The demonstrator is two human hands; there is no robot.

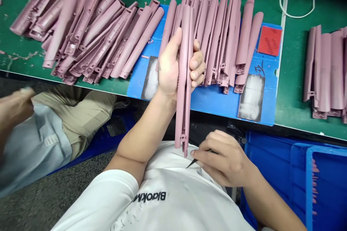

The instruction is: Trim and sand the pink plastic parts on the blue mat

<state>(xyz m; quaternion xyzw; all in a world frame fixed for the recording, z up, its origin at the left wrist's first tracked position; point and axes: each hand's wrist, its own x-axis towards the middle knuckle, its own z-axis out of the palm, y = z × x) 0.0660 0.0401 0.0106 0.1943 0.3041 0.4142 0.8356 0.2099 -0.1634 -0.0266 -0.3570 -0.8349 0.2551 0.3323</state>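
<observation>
My left hand (173,66) is wrapped round a pair of long mauve plastic shells (184,79), held upright with their hinged ends pointing down toward my chest. My right hand (222,158) sits just below those ends, fingers pinched on a small dark pointed blade (193,163) whose tip lies close to the shells' lower end. Both hands are in front of the table edge, above my white shirt.
A blue board (214,101) on the green table (295,79) carries a row of the same mauve shells (230,39). A big loose heap (81,25) lies at left, another batch (328,72) at right. Blue crates (298,173) stand lower right. Another person's arm (16,108) is at left.
</observation>
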